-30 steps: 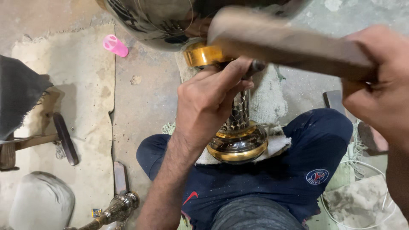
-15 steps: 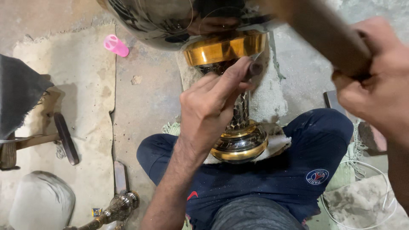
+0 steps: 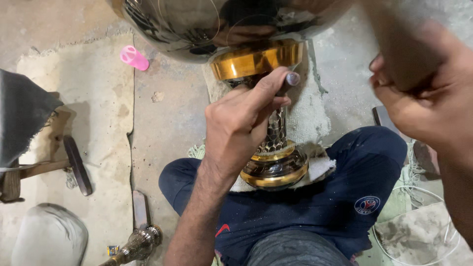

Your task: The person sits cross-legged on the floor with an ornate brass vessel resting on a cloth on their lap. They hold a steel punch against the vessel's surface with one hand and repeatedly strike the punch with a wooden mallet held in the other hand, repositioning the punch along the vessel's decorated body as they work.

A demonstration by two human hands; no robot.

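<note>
Head view: 1 trophy [image 3: 273, 148], long axis pointing away; left hand [image 3: 241, 128] pinching 1 punch [image 3: 290, 81] by its collar; right hand [image 3: 423, 103] fisted around 1 mallet [image 3: 394, 44].

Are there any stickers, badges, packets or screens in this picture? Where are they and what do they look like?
Round badge: on the dark blue trouser leg at right, blue, red and white.
Red logo mark: on the trousers by the left hand's forearm, small curved shape.
Tiny packet or label: on the floor at bottom left, small, blue and yellow, too small to tell more.
No screens or signs.
</note>
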